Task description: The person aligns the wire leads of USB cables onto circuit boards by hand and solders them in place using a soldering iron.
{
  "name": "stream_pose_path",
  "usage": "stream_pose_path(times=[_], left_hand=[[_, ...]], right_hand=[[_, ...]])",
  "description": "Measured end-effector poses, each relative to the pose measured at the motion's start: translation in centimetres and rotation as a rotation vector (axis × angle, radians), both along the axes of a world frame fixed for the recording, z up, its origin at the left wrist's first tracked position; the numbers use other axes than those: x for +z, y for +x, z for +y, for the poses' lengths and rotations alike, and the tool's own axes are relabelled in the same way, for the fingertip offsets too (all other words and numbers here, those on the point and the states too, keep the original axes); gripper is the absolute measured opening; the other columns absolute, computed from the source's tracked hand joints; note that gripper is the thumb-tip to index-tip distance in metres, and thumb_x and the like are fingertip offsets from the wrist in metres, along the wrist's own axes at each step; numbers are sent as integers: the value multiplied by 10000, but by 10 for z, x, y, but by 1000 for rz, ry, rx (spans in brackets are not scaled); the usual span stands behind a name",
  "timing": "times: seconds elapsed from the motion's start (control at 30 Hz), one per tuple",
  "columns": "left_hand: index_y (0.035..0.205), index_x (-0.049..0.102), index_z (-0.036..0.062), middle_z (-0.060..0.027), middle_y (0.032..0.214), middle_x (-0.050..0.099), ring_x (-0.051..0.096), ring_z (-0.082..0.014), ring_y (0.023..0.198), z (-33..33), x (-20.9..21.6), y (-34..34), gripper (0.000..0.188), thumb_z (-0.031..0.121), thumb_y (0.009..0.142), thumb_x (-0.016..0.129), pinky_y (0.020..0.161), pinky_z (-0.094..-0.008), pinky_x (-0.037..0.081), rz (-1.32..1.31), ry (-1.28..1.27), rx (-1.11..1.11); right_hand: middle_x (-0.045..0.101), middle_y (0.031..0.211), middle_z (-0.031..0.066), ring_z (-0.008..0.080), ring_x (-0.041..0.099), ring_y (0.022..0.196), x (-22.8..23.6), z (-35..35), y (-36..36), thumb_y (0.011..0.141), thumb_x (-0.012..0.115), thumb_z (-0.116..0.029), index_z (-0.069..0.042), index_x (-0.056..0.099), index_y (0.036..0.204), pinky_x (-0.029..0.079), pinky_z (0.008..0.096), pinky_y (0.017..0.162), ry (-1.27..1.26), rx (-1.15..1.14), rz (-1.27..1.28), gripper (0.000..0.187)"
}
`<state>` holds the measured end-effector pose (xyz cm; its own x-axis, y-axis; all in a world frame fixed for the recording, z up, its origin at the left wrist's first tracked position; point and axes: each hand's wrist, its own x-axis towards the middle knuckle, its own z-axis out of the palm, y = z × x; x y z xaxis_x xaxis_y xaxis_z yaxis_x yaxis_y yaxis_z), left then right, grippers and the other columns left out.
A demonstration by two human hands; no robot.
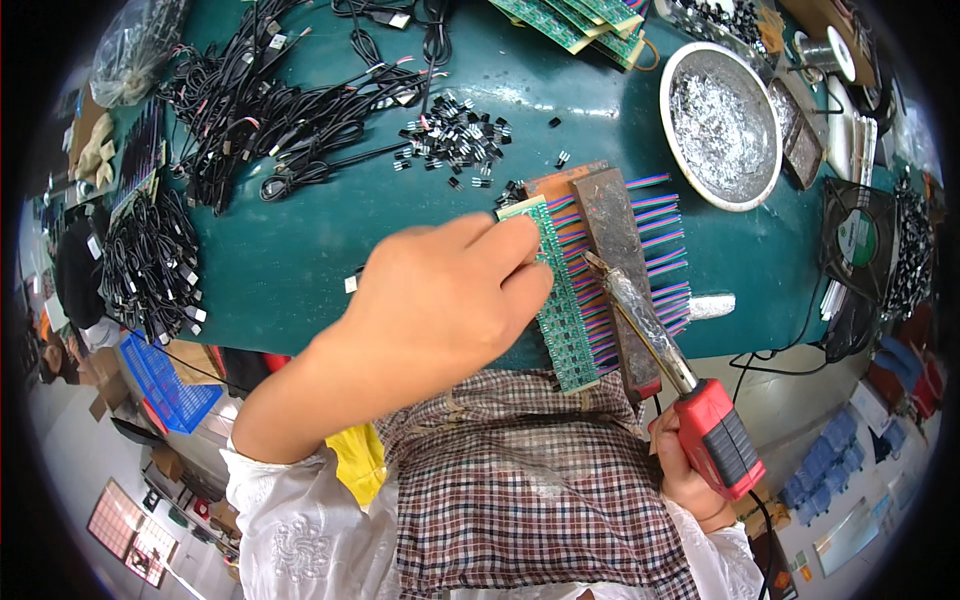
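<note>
A long green circuit board [572, 350] lies at the table's front edge, with rows of small coloured wires [662, 240] running rightward from it. Across the wires rests a dark, worn metal bar [612, 225], above an orange-brown block [562, 184]. My left hand [450, 285] is over the far part of the board, fingers curled together; whatever they pinch is hidden behind them. Low on the right, my right hand [685, 478] grips a soldering iron [722, 440] with a red and black handle. Its tip points up-left, over the metal bar.
Small black connectors with metal pins [455, 140] lie heaped beyond my left hand. Bundles of black cables [290, 125] cover the far left. A round bowl [668, 140] with silvery scraps, green boards [560, 25], a solder spool [835, 55] and a fan [855, 235] stand around.
</note>
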<state>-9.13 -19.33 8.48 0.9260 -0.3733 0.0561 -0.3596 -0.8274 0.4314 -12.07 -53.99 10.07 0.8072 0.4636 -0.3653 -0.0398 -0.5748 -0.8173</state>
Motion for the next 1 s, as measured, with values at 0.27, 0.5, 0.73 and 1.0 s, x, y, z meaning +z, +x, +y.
stream_pose_path(times=[0.27, 0.5, 0.73, 1.0], left_hand=[[961, 722, 74, -91, 885, 725, 709, -290, 786, 28, 3, -11, 77, 92, 895, 757, 696, -390, 563, -203, -56, 579], [932, 746, 74, -44, 941, 645, 643, -261, 904, 62, -30, -6, 119, 45, 826, 792, 749, -381, 511, -339, 251, 702], [995, 739, 66, -52, 935, 670, 648, -266, 875, 55, -28, -11, 143, 27, 858, 753, 767, -379, 517, -379, 143, 747], [930, 747, 56, -57, 853, 679, 602, -155, 648, 19, 20, -29, 82, 7, 872, 776, 533, -297, 451, -149, -284, 721]], right_hand=[[682, 952, 157, 373, 687, 815, 2, -6, -4, 785, 781, -107, -23, 705, 1004, 576, 440, 750, -85, -40, -2, 247], [683, 941, 152, 373, 681, 806, 3, -4, -4, 813, 779, -139, -27, 710, 1008, 569, 444, 747, -74, -25, 11, 235], [675, 914, 145, 366, 676, 787, 4, -5, -3, 813, 765, -125, -32, 710, 993, 559, 441, 725, -93, -10, 11, 211], [649, 830, 126, 331, 653, 723, 6, 6, 6, 794, 757, -62, -41, 700, 963, 533, 414, 665, -122, 2, -111, 179]])
